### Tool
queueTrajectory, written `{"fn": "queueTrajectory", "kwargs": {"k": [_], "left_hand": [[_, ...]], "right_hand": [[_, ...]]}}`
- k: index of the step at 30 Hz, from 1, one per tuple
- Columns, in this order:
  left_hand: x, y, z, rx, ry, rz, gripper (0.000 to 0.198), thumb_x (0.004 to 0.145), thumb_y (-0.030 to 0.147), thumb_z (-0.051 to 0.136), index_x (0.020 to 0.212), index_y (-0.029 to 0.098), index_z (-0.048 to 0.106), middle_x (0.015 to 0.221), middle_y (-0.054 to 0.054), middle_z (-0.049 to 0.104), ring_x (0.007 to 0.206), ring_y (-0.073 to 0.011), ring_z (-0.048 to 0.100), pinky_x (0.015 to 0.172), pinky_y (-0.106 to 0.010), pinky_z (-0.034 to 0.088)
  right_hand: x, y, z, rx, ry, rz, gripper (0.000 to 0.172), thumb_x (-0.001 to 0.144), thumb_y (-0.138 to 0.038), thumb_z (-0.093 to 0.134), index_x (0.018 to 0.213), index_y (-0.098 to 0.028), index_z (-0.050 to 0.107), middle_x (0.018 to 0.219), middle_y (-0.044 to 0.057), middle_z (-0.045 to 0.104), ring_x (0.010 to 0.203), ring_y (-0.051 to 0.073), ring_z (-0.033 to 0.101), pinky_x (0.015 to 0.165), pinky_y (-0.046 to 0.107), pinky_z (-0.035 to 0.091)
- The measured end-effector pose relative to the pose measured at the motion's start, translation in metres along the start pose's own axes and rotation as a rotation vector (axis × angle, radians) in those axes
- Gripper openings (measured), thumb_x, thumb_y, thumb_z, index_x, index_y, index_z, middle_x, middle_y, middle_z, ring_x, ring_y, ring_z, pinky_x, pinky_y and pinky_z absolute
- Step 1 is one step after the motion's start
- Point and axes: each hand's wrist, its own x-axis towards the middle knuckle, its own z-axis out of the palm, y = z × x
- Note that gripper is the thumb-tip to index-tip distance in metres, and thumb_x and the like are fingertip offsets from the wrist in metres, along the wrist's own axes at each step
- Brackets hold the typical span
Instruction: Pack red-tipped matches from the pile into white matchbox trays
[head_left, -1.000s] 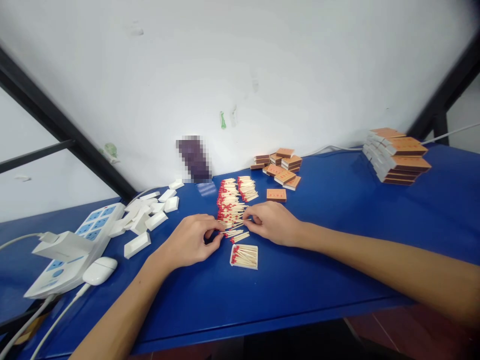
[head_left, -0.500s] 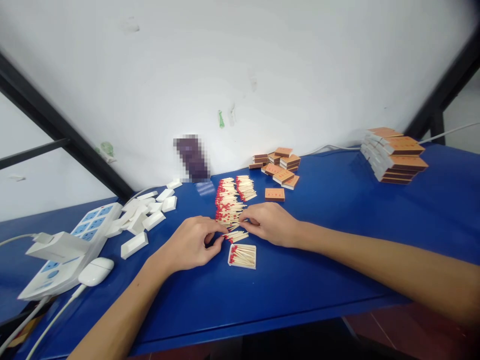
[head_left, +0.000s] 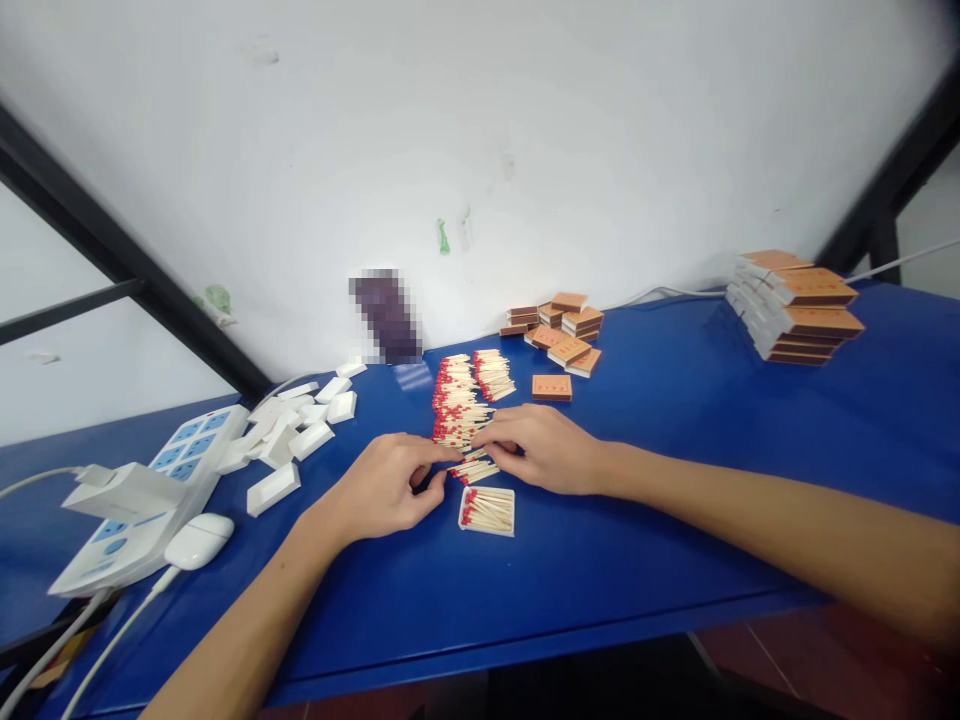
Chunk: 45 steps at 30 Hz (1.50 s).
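Observation:
My left hand (head_left: pixel 386 485) rests on the table at the left of the loose matches. Its index finger reaches onto the matches' red heads, and the thumb is held apart from it. From the right, my right hand (head_left: pixel 540 448) touches the plain ends, index finger stretched over the near end of the match pile (head_left: pixel 457 405) and thumb a little below. Between the hands lies a small bunch of matches (head_left: pixel 478 470), heads to the left. Just in front of it sits a white matchbox tray (head_left: pixel 487 532) holding several matches. A smaller row of matches (head_left: pixel 495 375) lies behind.
Several white trays (head_left: pixel 274 490) lie heaped at the left, beside a power strip (head_left: pixel 191 455) and a white charging case (head_left: pixel 199 541). Orange matchboxes (head_left: pixel 552 388) are scattered behind my right hand. A taller matchbox stack (head_left: pixel 817 322) stands at the right, near the wall (head_left: pixel 637 150).
My right index finger has reached slightly further left over the matches. My left index finger has shifted slightly right across the heads. The whole view has moved a little.

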Motion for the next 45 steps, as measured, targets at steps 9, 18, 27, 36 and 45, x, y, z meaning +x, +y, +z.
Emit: {"fn": "queueTrajectory", "kwargs": {"k": [9,18,27,36,45], "left_hand": [[-0.0014,0.001,-0.0006,0.002,-0.001,0.013,0.038,0.081,0.014,0.054,0.116,0.021,0.07,0.063,0.004,0.061,0.055,-0.0111,0.053,0.063,-0.024,0.041],[-0.0016,0.0005,-0.0003,-0.003,-0.01,0.034,0.038,0.081,0.013,0.055,0.115,0.022,0.07,0.065,0.004,0.062,0.057,-0.0111,0.054,0.065,-0.025,0.042],[-0.0007,0.0025,-0.0029,0.045,-0.011,0.083,0.042,0.084,0.012,0.051,0.12,0.023,0.068,0.068,0.001,0.064,0.061,-0.0136,0.055,0.066,-0.026,0.043],[-0.0017,0.0021,-0.0003,0.052,-0.039,0.084,0.047,0.081,0.011,0.051,0.123,0.025,0.067,0.102,-0.003,0.073,0.082,-0.0188,0.066,0.079,-0.031,0.048],[-0.0004,0.0051,-0.0048,0.165,-0.051,0.091,0.041,0.083,0.013,0.05,0.118,0.023,0.068,0.084,-0.002,0.071,0.071,-0.0178,0.063,0.071,-0.031,0.044]], "right_hand": [[-0.0002,-0.0018,-0.0009,-0.057,-0.017,0.041,0.018,0.09,-0.016,0.054,0.093,-0.019,0.071,0.082,0.001,0.064,0.072,0.013,0.054,0.064,0.027,0.031],[0.0007,-0.0016,-0.0009,-0.02,-0.023,0.046,0.014,0.09,-0.016,0.055,0.087,-0.017,0.069,0.079,0.0,0.063,0.069,0.011,0.051,0.063,0.026,0.03],[0.0019,0.0013,0.0021,0.001,-0.001,0.057,0.012,0.089,-0.015,0.056,0.086,-0.017,0.068,0.072,-0.001,0.061,0.066,0.011,0.049,0.063,0.025,0.029],[0.0008,-0.0001,0.0008,0.019,0.022,0.093,0.008,0.086,-0.016,0.059,0.082,-0.017,0.065,0.072,-0.001,0.06,0.066,0.011,0.049,0.061,0.025,0.03],[0.0002,-0.0007,-0.0004,0.02,0.034,0.153,0.01,0.077,-0.012,0.058,0.08,-0.018,0.064,0.074,-0.001,0.061,0.066,0.012,0.051,0.061,0.025,0.031]]}}
